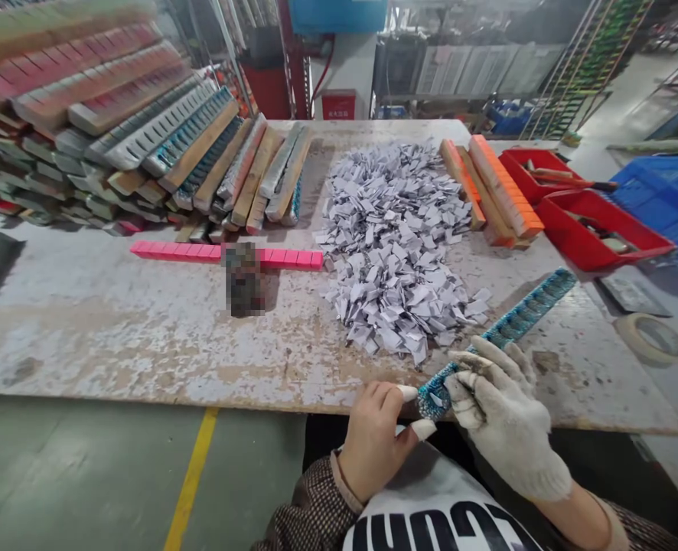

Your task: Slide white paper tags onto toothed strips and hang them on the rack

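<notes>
A long bar covered in glittery teal [526, 312] lies slantwise over the table's front edge at the right, its near end toward my body. My left hand [380, 428], bare with white finger covers on thumb and index, pinches that near end from the left. Over the bar's lower part is my right hand [503, 413] in a soiled white glove, its fingers curled round the bar. A small pale piece [436, 399] shows on the teal end between the hands. Just beyond them spreads a heap of small whitish pieces [396, 252].
Stacked bars [138, 130] fill the back left. A pink bar [190, 251] lies behind a blurred block [244, 283]. Orange bars [505, 184], red bins [606, 229], a blue crate [660, 207] and a tape roll [652, 338] are at the right.
</notes>
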